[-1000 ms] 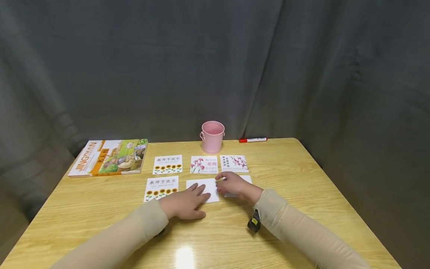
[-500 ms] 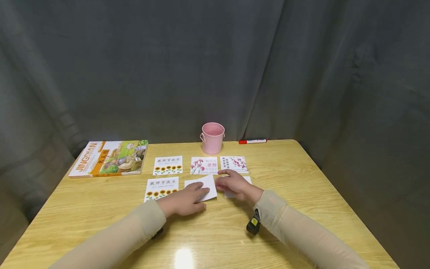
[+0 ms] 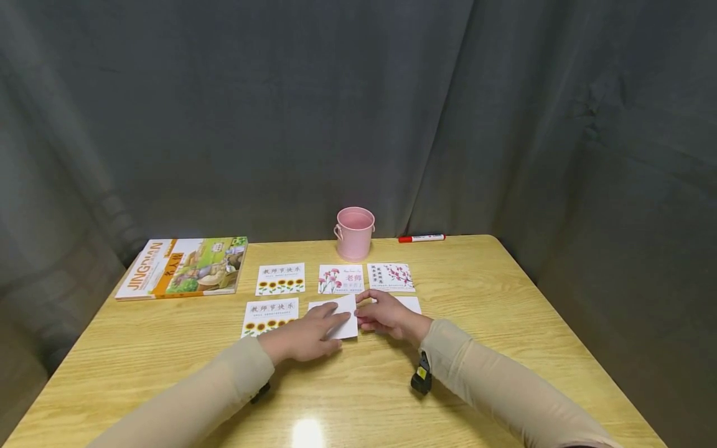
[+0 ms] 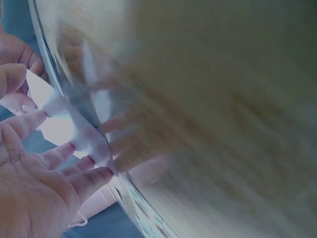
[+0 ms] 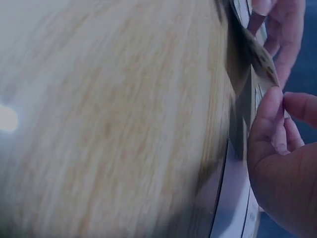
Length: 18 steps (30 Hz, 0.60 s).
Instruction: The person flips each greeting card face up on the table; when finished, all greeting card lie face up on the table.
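Note:
A blank-faced white card (image 3: pixel 348 305) lies in the middle of the front row, its right side raised off the table. My left hand (image 3: pixel 308 331) rests on its left part with the fingers spread, as the left wrist view also shows. Thumb and forefinger of my right hand (image 3: pixel 389 316) pinch the right edge; in the right wrist view the pinched card (image 5: pixel 265 64) stands up at a slant. Beneath my right hand, a second white card (image 3: pixel 412 303) is partly hidden. To the left lies a card with sunflowers (image 3: pixel 270 316).
Behind are another sunflower card (image 3: pixel 281 279), a pink flower card (image 3: pixel 340 279) and a red blossom card (image 3: pixel 391 277). Farther back stand a pink bucket (image 3: pixel 355 239) and a red-capped marker (image 3: pixel 421 238). A book (image 3: pixel 185 267) lies at the left of the wooden table (image 3: pixel 476 311).
The middle white card was flat; its right side has come up and it has shifted slightly left. My right hand has gone from beside its edge to pinching it; the left hand stays nearly still.

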Each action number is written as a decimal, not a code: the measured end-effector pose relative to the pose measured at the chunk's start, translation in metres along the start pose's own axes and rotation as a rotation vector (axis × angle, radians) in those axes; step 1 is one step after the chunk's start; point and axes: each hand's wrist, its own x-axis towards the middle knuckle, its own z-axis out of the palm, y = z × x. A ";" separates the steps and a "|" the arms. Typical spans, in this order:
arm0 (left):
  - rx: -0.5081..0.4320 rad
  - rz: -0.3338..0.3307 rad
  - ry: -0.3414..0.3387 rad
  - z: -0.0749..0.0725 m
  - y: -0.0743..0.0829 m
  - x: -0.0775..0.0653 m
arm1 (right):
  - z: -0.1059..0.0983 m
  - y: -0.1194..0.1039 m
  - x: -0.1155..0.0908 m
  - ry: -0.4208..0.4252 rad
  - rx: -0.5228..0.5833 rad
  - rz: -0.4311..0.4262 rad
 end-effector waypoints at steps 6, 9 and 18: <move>-0.086 -0.079 0.246 -0.018 -0.010 0.007 | -0.009 -0.007 -0.003 0.015 -0.001 -0.077; -0.202 -0.201 0.328 -0.027 -0.017 0.009 | -0.013 -0.012 -0.003 0.022 0.023 -0.120; -0.653 -0.348 0.281 -0.029 -0.022 0.007 | -0.015 -0.016 0.000 0.073 0.046 -0.147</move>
